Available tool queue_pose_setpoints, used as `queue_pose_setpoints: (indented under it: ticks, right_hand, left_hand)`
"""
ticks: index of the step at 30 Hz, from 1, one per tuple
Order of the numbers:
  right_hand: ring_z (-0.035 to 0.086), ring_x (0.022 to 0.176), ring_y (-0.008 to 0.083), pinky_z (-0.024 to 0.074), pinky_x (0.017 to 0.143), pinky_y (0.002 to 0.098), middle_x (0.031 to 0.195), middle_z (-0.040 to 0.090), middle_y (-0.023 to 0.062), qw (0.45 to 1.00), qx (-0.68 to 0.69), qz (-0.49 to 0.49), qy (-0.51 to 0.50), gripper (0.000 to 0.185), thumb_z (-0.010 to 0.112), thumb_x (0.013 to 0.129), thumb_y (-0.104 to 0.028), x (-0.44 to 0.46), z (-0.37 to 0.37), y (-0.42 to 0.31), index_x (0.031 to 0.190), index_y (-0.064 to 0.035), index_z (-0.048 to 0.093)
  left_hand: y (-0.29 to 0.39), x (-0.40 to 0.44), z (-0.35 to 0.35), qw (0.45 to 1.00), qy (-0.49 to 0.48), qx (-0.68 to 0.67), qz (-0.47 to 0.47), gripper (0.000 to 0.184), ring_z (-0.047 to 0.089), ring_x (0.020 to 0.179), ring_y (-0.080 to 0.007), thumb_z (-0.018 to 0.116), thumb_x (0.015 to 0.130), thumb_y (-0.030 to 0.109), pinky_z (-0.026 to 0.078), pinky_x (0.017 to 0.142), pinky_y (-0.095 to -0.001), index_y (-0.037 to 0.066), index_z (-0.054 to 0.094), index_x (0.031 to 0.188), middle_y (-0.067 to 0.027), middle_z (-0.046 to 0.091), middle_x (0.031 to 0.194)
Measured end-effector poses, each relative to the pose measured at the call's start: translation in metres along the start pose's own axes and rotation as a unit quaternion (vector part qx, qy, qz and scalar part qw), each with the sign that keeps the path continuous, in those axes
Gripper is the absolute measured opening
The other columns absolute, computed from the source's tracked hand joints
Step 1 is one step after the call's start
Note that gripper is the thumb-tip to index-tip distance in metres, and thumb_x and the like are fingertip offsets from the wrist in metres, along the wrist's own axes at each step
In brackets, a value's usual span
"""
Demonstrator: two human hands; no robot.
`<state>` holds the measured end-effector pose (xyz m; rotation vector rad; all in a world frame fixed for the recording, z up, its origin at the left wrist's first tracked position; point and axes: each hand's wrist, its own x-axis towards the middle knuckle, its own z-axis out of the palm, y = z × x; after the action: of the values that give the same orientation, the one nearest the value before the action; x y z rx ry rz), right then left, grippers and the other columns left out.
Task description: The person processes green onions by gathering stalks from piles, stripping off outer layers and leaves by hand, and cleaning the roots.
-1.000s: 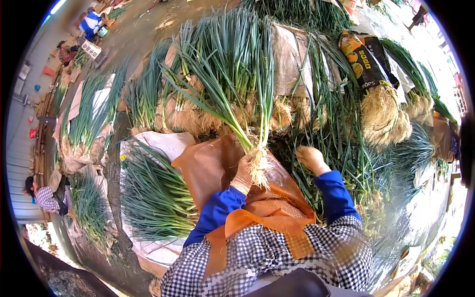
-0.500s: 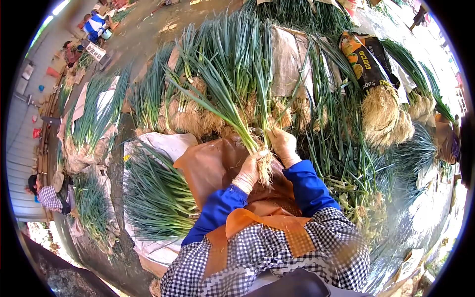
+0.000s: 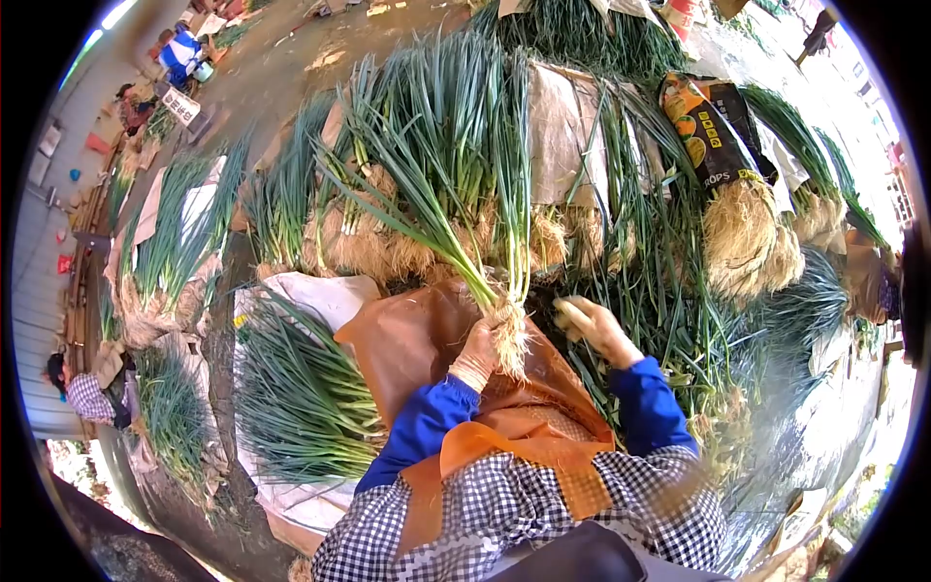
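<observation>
Green leaves up, pale roots down in my left grip

White sheeting (image 3: 337, 293) lies under the leafy pile (image 3: 301, 393) on my left, probably to keep it off the wet ground. My orange apron (image 3: 398, 325) spreads beneath my hands, likely to catch dirt. My left hand (image 3: 475, 354) is closed round the bases of the green onions (image 3: 469, 272), just above their roots, so the leaves fan away from me. My right hand (image 3: 598, 330) is just beside, fingers partly bent; I cannot tell whether they pinch anything. Loose stalks (image 3: 669, 310) lie beyond it, within easy reach.

Left hand (image 3: 475, 351) gripping rooted scallions (image 3: 508, 315), right hand (image 3: 598, 328) apart
</observation>
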<state>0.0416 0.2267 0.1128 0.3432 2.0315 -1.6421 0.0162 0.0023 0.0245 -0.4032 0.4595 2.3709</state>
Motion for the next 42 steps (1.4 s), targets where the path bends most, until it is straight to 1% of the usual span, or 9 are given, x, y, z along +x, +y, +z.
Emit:
queue_pose_setpoints:
  ticks: [3,9,13,19,25,31,33,39,42]
  right_hand:
    - [0.055,0.081,0.0093,0.0460,0.074,0.0253,0.097,0.061,0.0051,0.975,0.172,-0.132,-0.035,0.037,0.049,0.094,-0.029,0.051,0.042,-0.020,0.120,-0.0031,0.052]
    - [0.060,0.076,0.0275,0.0467,0.072,0.0433,0.083,0.062,0.0141,0.889,-0.235,-0.384,0.079,0.044,0.049,0.090,-0.043,0.086,0.085,-0.031,0.090,-0.0001,0.058]
    - [0.062,0.082,0.0229,0.0487,0.074,0.0382,0.088,0.066,0.0143,0.984,-0.037,-0.169,0.042,0.050,0.047,0.090,-0.049,0.117,0.056,-0.066,0.100,-0.0031,0.064]
    - [0.063,0.078,0.0306,0.0491,0.072,0.0379,0.084,0.066,0.0147,0.868,-0.419,-0.112,0.242,0.047,0.064,0.074,-0.052,0.202,0.042,-0.051,0.090,-0.0074,0.065]
    - [0.052,0.065,0.0084,0.0409,0.060,0.0233,0.076,0.060,-0.0020,0.964,0.204,-0.159,0.067,0.017,0.056,0.084,-0.020,0.130,-0.007,-0.036,0.090,-0.0051,0.063]
    - [0.048,0.066,0.0121,0.0397,0.059,0.0248,0.074,0.054,0.0001,0.967,0.050,-0.250,-0.014,0.024,0.043,0.088,-0.020,0.094,0.013,0.039,0.084,-0.0016,0.059]
    - [0.051,0.062,0.0085,0.0407,0.058,0.0205,0.072,0.056,0.0026,0.953,0.282,-0.093,-0.059,0.023,0.052,0.088,-0.022,0.086,0.014,0.034,0.095,-0.0016,0.057]
    - [0.066,0.080,0.0280,0.0503,0.074,0.0375,0.085,0.067,0.0149,0.858,-0.460,-0.040,0.224,0.056,0.059,0.077,-0.054,0.114,0.010,-0.038,0.096,-0.0022,0.064]
    - [0.064,0.078,0.0324,0.0505,0.069,0.0405,0.080,0.066,0.0157,0.838,-0.493,-0.071,0.225,0.048,0.054,0.080,-0.052,0.120,0.018,-0.033,0.082,-0.0058,0.067]
  left_hand:
    - [0.002,-0.010,0.030,0.993,0.031,0.112,-0.024,0.021,0.061,0.080,-0.0216,0.055,0.085,0.006,0.053,0.069,-0.0340,-0.001,0.056,0.105,-0.0101,0.062,0.091]
    - [0.018,-0.019,0.005,0.999,0.034,-0.028,0.011,0.030,0.061,0.089,-0.0258,0.062,0.080,0.012,0.051,0.084,-0.0393,0.000,0.057,0.107,-0.0136,0.063,0.099]
    - [0.031,-0.027,0.024,0.999,-0.050,-0.007,0.011,0.037,0.054,0.071,-0.0185,0.058,0.078,0.006,0.050,0.066,-0.0318,0.003,0.051,0.114,-0.0068,0.056,0.086]
    - [0.066,-0.036,0.054,0.991,-0.063,0.023,0.112,0.046,0.057,0.074,-0.0166,0.060,0.077,0.007,0.052,0.066,-0.0299,0.003,0.046,0.120,-0.0058,0.056,0.087]
    - [0.037,-0.027,0.041,0.995,-0.027,-0.044,0.088,0.031,0.061,0.083,-0.0235,0.057,0.077,0.003,0.053,0.075,-0.0336,-0.001,0.053,0.108,-0.0129,0.059,0.098]
    - [-0.027,-0.009,0.013,0.995,-0.039,-0.058,-0.066,0.027,0.063,0.075,-0.0214,0.060,0.080,0.007,0.054,0.070,-0.0351,0.000,0.055,0.106,-0.0097,0.063,0.088]
    - [-0.033,-0.012,0.031,0.998,0.061,0.027,-0.022,0.027,0.062,0.076,-0.0212,0.060,0.080,0.005,0.054,0.071,-0.0334,0.000,0.057,0.105,-0.0093,0.063,0.090]
    - [-0.045,-0.008,0.033,0.963,0.073,0.233,0.116,0.027,0.059,0.082,-0.0166,0.064,0.076,0.000,0.048,0.077,-0.0282,0.002,0.059,0.103,-0.0039,0.062,0.090]
    - [-0.051,-0.002,0.030,0.950,0.126,0.258,0.119,0.025,0.056,0.080,-0.0142,0.067,0.073,-0.002,0.045,0.076,-0.0256,0.003,0.061,0.097,-0.0017,0.060,0.087]
